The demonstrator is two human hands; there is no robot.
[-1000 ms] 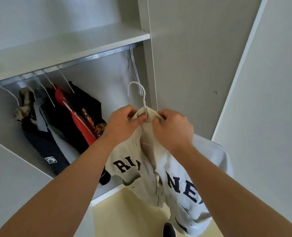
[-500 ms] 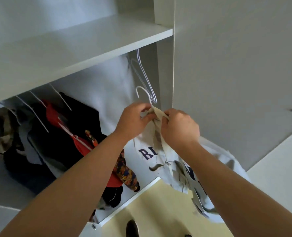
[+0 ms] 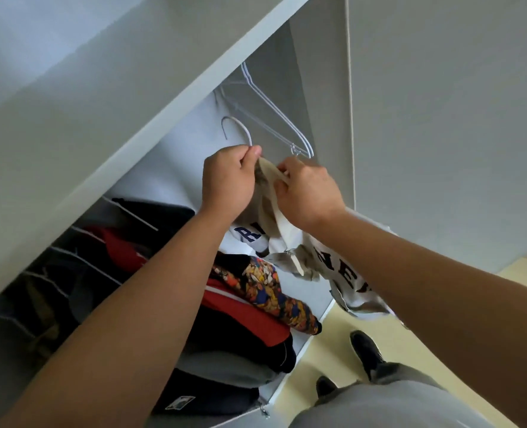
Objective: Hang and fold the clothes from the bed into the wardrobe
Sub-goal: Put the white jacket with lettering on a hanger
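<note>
A cream and grey zip jacket (image 3: 287,239) with dark blue letters hangs on a white wire hanger (image 3: 237,128), whose hook sticks up above my hands. My left hand (image 3: 228,180) grips the hanger neck and the jacket collar. My right hand (image 3: 305,193) pinches the collar on the other side. Both hands are raised inside the open wardrobe (image 3: 132,97), below its shelf. The rail is hidden behind the shelf edge.
Two empty white hangers (image 3: 274,118) hang just behind my hands at the wardrobe's right wall (image 3: 293,88). Several dark, red and patterned garments (image 3: 225,304) hang to the left. The wardrobe door (image 3: 441,118) stands at the right. My shoes (image 3: 364,353) are on the yellowish floor.
The view has tilted down and moved closer to the wardrobe. Both hands have carried the jacket on its hanger further in under the shelf, keeping the same hold.
</note>
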